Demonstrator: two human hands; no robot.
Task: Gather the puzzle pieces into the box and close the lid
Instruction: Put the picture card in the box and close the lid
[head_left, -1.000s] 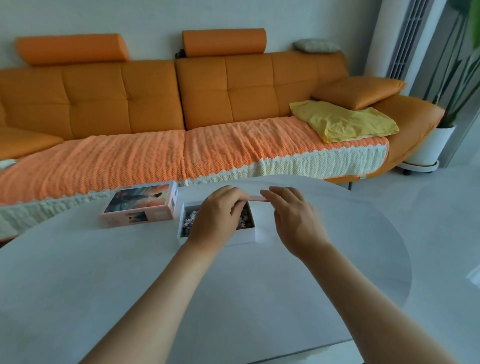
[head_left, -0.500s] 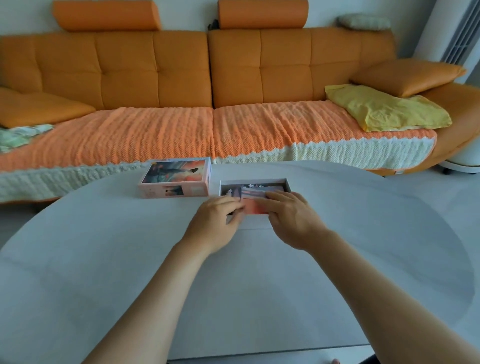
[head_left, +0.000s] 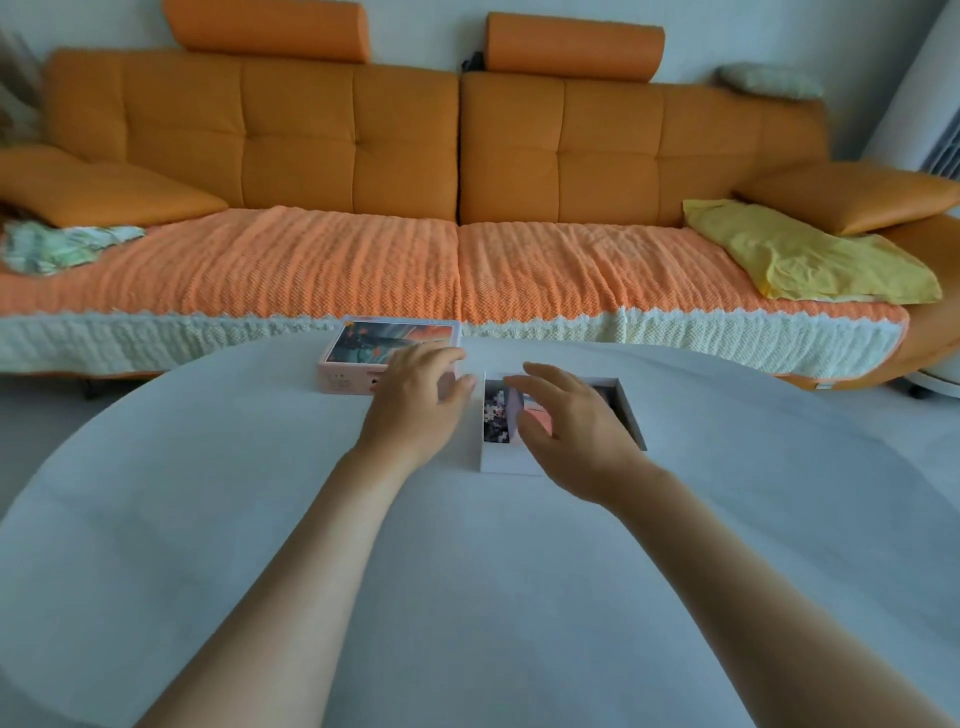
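A white open box (head_left: 506, 461) stands on the round white table (head_left: 467, 597). Dark puzzle pieces (head_left: 495, 415) show in its left part, and a pinkish card (head_left: 537, 415) lies on top of them. My right hand (head_left: 571, 431) hovers over the box with its fingers spread and loosely bent, holding nothing. The lid (head_left: 363, 345), pink-sided with a picture on top, lies to the left of the box at the table's far edge. My left hand (head_left: 415, 410) reaches over the lid's near right corner with straight fingers; its grip on the lid cannot be made out.
An orange sofa (head_left: 457, 156) with a knitted orange cover runs behind the table. A yellow cloth (head_left: 810, 260) and an orange cushion (head_left: 847, 195) lie on its right end. A white floor unit (head_left: 935, 130) stands at far right.
Both hands let go of the pinkish card, which now lies in the box. My left hand moved left to the lid. My right hand opened above the box.
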